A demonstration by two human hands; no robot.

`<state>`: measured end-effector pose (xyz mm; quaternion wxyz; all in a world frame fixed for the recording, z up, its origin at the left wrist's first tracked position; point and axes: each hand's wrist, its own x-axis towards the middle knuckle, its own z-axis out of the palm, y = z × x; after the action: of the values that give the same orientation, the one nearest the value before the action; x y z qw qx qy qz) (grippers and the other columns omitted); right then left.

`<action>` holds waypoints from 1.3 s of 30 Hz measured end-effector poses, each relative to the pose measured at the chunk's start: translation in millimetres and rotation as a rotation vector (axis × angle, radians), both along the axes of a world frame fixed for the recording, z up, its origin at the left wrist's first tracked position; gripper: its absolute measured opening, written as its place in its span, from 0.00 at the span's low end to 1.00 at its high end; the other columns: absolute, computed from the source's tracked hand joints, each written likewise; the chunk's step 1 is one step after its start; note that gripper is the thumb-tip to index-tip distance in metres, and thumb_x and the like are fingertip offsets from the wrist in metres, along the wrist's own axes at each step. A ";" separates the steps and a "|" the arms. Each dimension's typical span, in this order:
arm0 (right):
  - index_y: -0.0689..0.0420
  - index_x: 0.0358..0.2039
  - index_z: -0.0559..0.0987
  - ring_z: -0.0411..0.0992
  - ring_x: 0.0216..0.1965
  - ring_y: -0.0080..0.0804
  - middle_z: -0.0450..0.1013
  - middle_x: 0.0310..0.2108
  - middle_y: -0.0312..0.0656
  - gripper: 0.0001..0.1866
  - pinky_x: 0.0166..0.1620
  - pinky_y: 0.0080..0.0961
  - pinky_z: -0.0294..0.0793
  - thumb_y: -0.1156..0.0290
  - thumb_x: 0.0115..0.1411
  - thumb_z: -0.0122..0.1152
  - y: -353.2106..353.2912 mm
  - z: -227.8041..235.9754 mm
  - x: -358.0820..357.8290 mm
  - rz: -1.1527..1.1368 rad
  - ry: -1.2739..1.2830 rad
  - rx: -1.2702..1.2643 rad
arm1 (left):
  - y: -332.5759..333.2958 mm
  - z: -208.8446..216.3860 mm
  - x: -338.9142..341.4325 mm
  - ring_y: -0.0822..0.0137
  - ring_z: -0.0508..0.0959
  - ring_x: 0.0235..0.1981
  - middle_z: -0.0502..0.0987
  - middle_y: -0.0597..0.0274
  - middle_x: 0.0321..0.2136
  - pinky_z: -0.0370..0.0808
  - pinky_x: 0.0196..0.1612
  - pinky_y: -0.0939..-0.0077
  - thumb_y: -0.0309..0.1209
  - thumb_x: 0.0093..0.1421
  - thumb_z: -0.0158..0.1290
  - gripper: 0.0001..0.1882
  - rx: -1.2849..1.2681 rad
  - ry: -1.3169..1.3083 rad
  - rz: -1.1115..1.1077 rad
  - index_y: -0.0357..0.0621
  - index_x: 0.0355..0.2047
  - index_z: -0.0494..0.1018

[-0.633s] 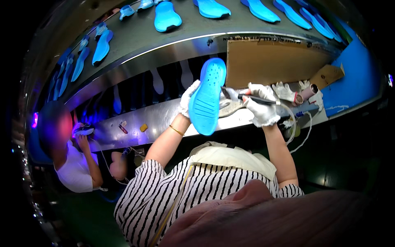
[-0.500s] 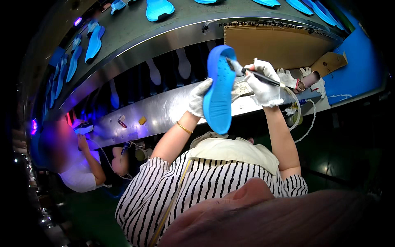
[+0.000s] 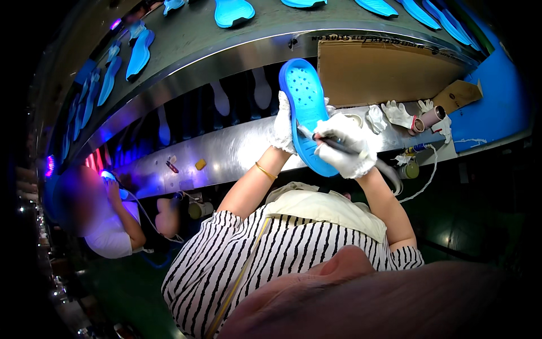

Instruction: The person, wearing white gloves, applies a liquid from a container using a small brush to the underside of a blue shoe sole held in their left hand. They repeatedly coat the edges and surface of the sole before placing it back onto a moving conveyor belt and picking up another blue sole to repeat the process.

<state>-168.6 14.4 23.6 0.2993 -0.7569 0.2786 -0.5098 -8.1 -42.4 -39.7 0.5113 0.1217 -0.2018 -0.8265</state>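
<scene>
My left hand (image 3: 282, 127), in a white glove, grips the left edge of a blue shoe sole (image 3: 304, 90). The sole is held up over the bench, its hollow inner face showing, with small dark holes at the far end. My gloved right hand (image 3: 351, 150) is closed round a black-handled brush (image 3: 305, 132) with a pale tube (image 3: 395, 179) trailing from it. The brush tip is at the sole's middle, and the hand hides part of the near end. Motion smears the brush handle.
A metal bench (image 3: 237, 142) carries a yellow block (image 3: 200, 164), white gloves (image 3: 398, 114) and a brown roll (image 3: 433, 117). Cardboard (image 3: 389, 68) stands behind. Blue soles (image 3: 234, 12) lie along a dark belt (image 3: 192, 37). A co-worker (image 3: 113, 226) sits at left.
My right hand has brought the brush from the sole's far end down toward its middle. The sole has tilted so its far end leans left. The tube has swung lower.
</scene>
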 end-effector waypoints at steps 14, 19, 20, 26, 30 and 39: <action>0.63 0.37 0.76 0.75 0.32 0.21 0.76 0.33 0.39 0.08 0.40 0.20 0.75 0.83 0.55 0.59 -10.8 0.7 -23.6 -0.065 -0.302 0.430 | 25.9 46.0 -0.6 0.49 0.63 0.60 0.60 0.44 0.60 0.61 0.63 0.48 0.75 0.50 0.39 0.56 -0.062 0.277 -0.108 0.43 0.65 0.51; 0.62 0.34 0.76 0.72 0.35 0.23 0.73 0.34 0.40 0.07 0.40 0.20 0.72 0.85 0.54 0.59 4.4 5.5 -8.8 0.012 -0.389 0.229 | 26.1 45.1 -9.7 0.47 0.64 0.60 0.57 0.46 0.62 0.63 0.61 0.50 0.74 0.52 0.36 0.55 -0.139 0.299 -0.211 0.42 0.66 0.48; 0.61 0.31 0.75 0.71 0.36 0.25 0.71 0.33 0.40 0.07 0.40 0.21 0.71 0.86 0.51 0.60 12.8 2.1 -0.3 -0.027 -0.293 0.246 | 15.7 35.6 -4.8 0.46 0.64 0.60 0.57 0.47 0.63 0.63 0.61 0.50 0.74 0.53 0.35 0.54 -0.209 0.241 -0.216 0.42 0.66 0.48; 0.62 0.31 0.75 0.71 0.28 0.18 0.73 0.29 0.36 0.06 0.34 0.16 0.73 0.86 0.54 0.56 10.3 -8.0 -3.3 -0.123 -0.353 0.403 | 18.1 45.4 -0.9 0.44 0.62 0.61 0.56 0.48 0.64 0.62 0.62 0.48 0.73 0.53 0.39 0.54 -0.218 0.111 -0.057 0.43 0.67 0.48; 0.62 0.31 0.76 0.73 0.34 0.25 0.72 0.31 0.41 0.09 0.37 0.20 0.73 0.84 0.48 0.64 23.4 -8.9 18.6 -0.039 -0.223 0.129 | 10.4 47.6 -4.8 0.43 0.58 0.63 0.55 0.46 0.64 0.55 0.65 0.43 0.70 0.54 0.40 0.52 -0.205 0.121 0.068 0.43 0.67 0.48; 0.62 0.31 0.76 0.74 0.36 0.28 0.73 0.35 0.43 0.06 0.41 0.24 0.74 0.83 0.51 0.58 15.4 -7.9 0.9 0.065 -0.081 0.160 | 3.4 58.1 9.6 0.44 0.58 0.63 0.55 0.42 0.63 0.53 0.66 0.46 0.68 0.55 0.42 0.51 -0.275 0.190 -0.012 0.39 0.66 0.49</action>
<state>-167.8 29.8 15.7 0.3860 -0.7181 0.2814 -0.5061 1.6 -39.0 18.4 0.5350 -0.0293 -0.2647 -0.8018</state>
